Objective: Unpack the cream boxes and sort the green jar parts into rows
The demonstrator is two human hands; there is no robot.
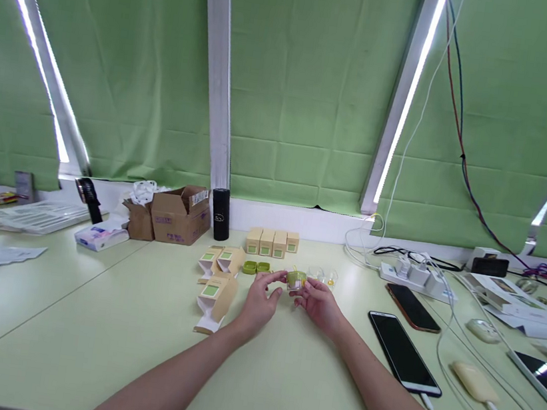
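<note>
Green-lidded jar, small and clear-walled, sits pinched between both hands above the pale table: the right hand cups it from below and behind while the left hand closes thumb and fingertips on its lid side. Just beyond the grip lie two loose green lids and small clear jars; to the grip's left, opened tan cartons; farther back, a row of closed boxes. A fingertip hold this light looks liable to slip, which could drop the jar among the loose parts or knock them toward the phones at the grip's right.
</note>
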